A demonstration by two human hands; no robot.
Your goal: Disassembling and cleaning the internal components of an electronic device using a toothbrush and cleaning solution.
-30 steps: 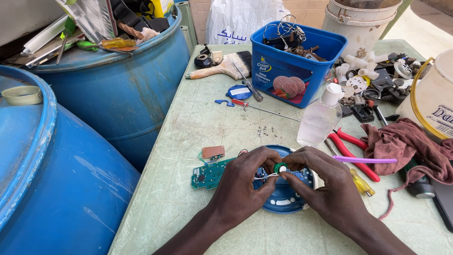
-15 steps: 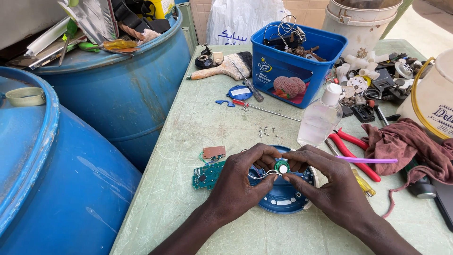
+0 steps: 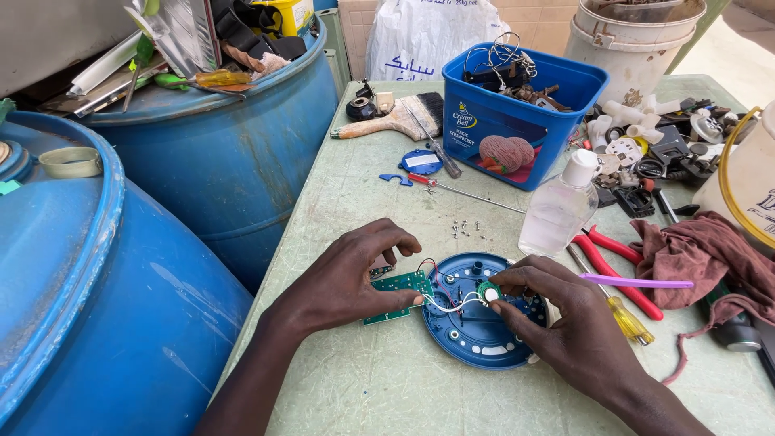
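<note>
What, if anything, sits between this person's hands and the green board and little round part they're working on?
Nothing visible. The left hand already touches the green circuit board, and the right hand pinches the small round green part over the blue round housing.

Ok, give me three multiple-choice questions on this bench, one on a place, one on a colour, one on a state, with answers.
1. Where does the clear bottle stand?
A. right of the blue tub
B. before the blue tub
C. on the barrel

2. What colour is the circuit board?
A. green
B. red
C. white

3. The left hand is
A. resting on the circuit board
B. holding pliers
C. off the table

B: it stands nearer the camera than the tub.
A: plainly green.
A: fingertips rest on it.
</note>
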